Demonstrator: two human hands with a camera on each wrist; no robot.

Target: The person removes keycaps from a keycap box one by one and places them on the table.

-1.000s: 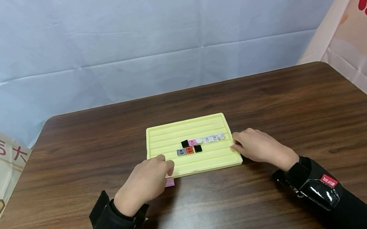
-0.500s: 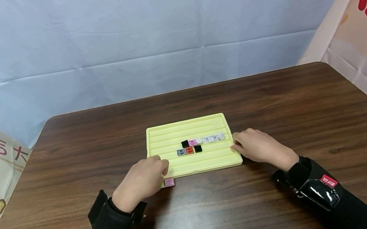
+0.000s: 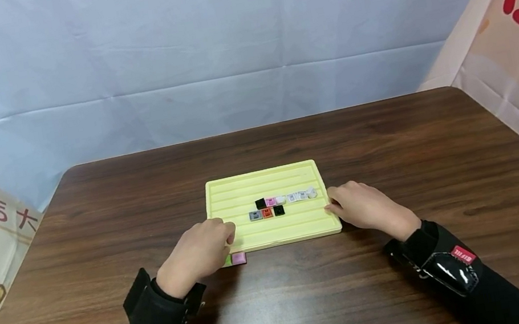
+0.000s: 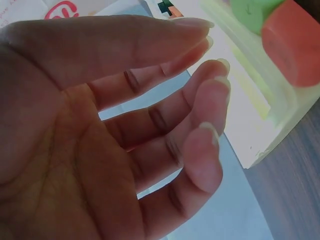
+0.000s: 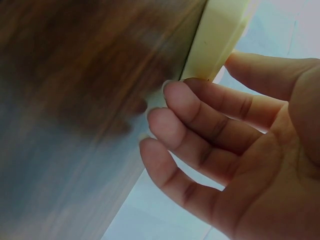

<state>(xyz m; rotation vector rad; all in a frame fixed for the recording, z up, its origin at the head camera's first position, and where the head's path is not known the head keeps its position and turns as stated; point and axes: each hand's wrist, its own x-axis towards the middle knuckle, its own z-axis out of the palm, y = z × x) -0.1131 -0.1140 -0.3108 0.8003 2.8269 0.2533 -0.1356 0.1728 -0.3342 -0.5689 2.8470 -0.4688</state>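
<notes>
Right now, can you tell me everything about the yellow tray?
The yellow tray is rectangular, ridged inside, with a raised rim. It looks plastic and lies flat on the brown table, carrying two rows of small blocks. The right hand pinches its right edge; the left hand covers its near left corner, contact unclear.

brown table (image 3: 139, 189), yellow tray (image 3: 263, 182) on it
wood-grain top, grain running side to side, far corners rounded. tray lies flat near middle. green block (image 3: 228, 260) and pink block (image 3: 239, 258) side by side just at tray's near edge, green one partly hidden.
</notes>
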